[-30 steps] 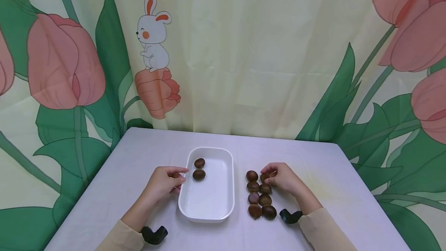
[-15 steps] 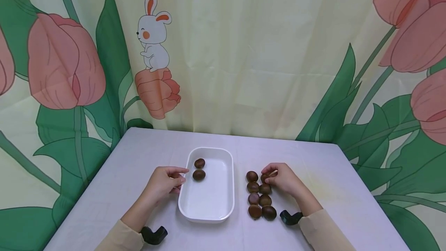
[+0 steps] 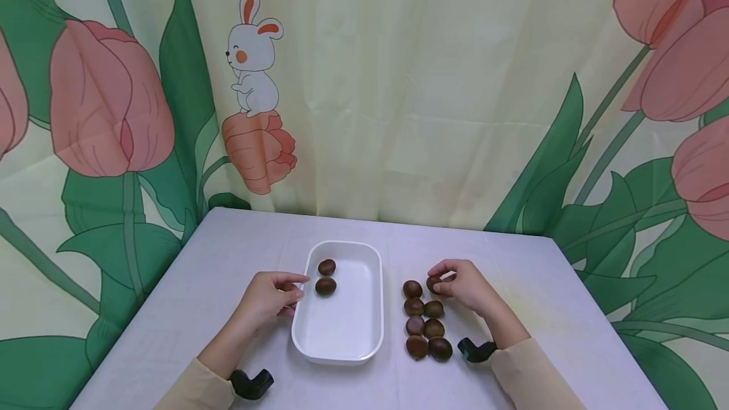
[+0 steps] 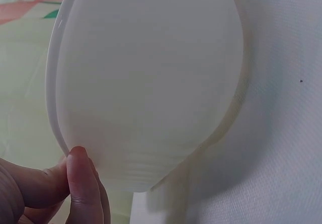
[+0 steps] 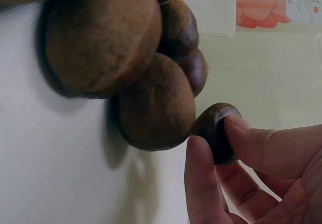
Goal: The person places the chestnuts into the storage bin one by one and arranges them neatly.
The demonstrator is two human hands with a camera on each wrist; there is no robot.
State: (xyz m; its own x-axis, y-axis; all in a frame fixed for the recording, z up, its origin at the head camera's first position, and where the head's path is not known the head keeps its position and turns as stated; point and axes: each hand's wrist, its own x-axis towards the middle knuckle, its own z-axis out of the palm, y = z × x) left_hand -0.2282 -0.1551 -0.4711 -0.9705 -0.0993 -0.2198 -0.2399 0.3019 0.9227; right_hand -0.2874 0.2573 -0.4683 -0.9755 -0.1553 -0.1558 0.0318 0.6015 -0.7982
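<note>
Right wrist: a chestnut [image 5: 215,131] sits pinched between the fingers [image 5: 201,178].

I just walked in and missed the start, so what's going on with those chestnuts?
A person's left hand holds a white tray by its left rim, while the right hand pinches a chestnut between thumb and fingers. Two chestnuts lie in the tray, near its left side toward the far end. Seven more chestnuts sit in two rows on the table, to the right of the tray.
</note>
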